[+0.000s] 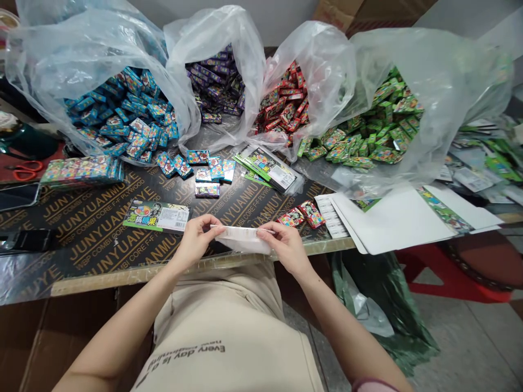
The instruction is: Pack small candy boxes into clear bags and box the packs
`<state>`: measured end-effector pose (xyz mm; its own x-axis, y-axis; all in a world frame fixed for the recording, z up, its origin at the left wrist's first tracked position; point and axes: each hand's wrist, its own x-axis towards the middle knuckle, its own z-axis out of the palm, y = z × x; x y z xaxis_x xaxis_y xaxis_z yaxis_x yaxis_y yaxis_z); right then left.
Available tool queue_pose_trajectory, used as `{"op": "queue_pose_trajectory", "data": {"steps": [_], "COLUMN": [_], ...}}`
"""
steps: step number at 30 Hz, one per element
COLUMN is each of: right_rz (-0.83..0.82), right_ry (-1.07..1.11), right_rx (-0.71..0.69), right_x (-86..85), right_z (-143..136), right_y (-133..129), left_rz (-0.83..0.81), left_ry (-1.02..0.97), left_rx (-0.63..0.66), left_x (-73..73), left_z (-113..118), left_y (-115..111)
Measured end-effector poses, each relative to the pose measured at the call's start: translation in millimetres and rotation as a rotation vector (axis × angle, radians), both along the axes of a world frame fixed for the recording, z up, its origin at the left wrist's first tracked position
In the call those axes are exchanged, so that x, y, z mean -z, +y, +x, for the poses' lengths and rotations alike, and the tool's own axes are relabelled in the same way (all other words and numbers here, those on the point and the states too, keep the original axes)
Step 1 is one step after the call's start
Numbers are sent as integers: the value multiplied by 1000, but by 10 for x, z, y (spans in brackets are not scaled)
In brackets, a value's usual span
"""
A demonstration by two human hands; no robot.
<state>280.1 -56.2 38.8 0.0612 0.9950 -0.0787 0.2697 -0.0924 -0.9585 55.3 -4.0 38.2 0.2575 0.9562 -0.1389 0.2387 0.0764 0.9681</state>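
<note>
My left hand and my right hand each pinch one end of a white paper sheet at the table's front edge. The sheet bends toward me, with faint print along its upper part; it resembles a label sheet. Left of it lies a flat printed candy packet with a white label and barcode. Two small red candy boxes rest just beyond my right hand. Farther back are several small blue boxes, a purple-fronted box and a stack of green printed packets.
Plastic bags along the back hold blue boxes, purple boxes, red boxes and green boxes. White sheets overhang the edge at right. Red scissors and a phone lie left. A red stool stands below.
</note>
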Motion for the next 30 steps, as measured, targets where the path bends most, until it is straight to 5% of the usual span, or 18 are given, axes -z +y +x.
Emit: {"op": "queue_pose_trajectory", "data": {"steps": [5, 21, 24, 30], "right_rz": [-180, -138, -97, 79], "right_ry": [212, 307, 123, -832], "right_rx": [55, 207, 168, 166], "right_x": [38, 353, 440, 730], "right_z": [10, 94, 245, 746], "right_y": [43, 114, 151, 110], "left_rz": [-332, -274, -286, -249], "left_ry": [-140, -144, -116, -72], "left_rx": [56, -66, -79, -162], "left_x": [-18, 140, 264, 518], "left_z": [3, 168, 203, 175], "left_y": [61, 91, 153, 294]}}
